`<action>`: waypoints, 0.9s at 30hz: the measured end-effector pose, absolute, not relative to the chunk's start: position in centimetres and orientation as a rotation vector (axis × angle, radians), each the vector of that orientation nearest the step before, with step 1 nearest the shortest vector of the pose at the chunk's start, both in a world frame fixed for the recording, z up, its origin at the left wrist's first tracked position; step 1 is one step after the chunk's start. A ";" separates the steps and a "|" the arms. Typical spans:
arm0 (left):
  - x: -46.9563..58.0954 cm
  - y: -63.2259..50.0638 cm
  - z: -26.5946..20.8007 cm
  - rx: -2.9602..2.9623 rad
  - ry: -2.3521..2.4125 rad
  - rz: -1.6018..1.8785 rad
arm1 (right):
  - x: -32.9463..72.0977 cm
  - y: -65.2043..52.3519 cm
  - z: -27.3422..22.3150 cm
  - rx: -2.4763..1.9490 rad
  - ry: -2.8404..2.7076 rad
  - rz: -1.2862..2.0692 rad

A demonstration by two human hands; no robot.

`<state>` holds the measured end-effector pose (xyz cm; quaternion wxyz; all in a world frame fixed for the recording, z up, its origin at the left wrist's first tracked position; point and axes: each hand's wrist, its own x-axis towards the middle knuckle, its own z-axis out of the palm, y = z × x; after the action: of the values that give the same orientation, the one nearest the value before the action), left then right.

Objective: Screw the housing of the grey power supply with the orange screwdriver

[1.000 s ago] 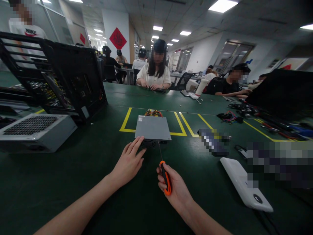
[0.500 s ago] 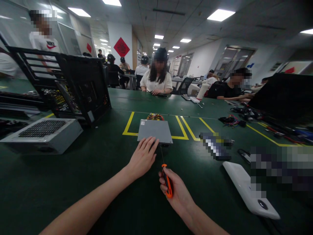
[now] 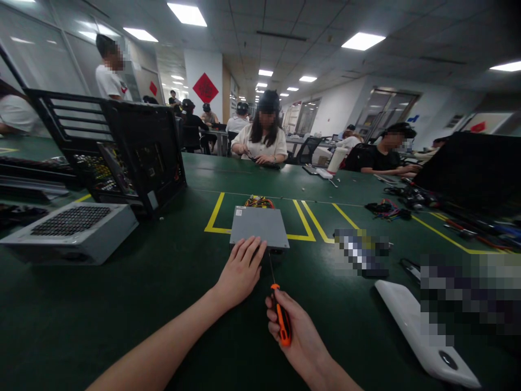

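In front of me a grey metal power supply unit (image 3: 259, 225) lies flat on the green table, with a bundle of coloured cables (image 3: 259, 202) behind it. My left hand (image 3: 241, 270) rests on its near left edge, fingers stretched out side by side. An orange and black screwdriver (image 3: 284, 323) is gripped in my right hand (image 3: 299, 326). Its thin shaft points away from me to the near side of the unit, right of my left fingertips. Whether the tip touches a screw there is too small to tell.
A larger power supply (image 3: 81, 231) with a fan grille stands at left, before an open black computer case (image 3: 138, 157). To the right lie a white oblong device (image 3: 423, 331) and loose cables (image 3: 388, 210). Yellow tape (image 3: 305, 220) marks the table. A person (image 3: 262, 141) sits opposite.
My view has tilted slightly up, so the table things sit lower. Both hands keep their places at the power supply. The person opposite has raised one hand.
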<state>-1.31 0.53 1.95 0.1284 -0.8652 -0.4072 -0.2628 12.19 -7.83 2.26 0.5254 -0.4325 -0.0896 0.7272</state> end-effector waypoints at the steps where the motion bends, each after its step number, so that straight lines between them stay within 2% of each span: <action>1: -1.3 0.6 1.9 -2.515 -1.186 -0.766 | 12.2 -7.8 2.3 -1.050 -0.206 1.750; 27: -1.3 0.6 1.7 -2.507 -1.161 -0.766 | 12.2 -7.9 2.3 -1.050 -0.177 1.785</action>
<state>-1.35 0.63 1.74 0.1367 -0.8662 -0.4011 -0.2648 12.16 -7.88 2.32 0.5071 -0.4354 -0.0735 0.7402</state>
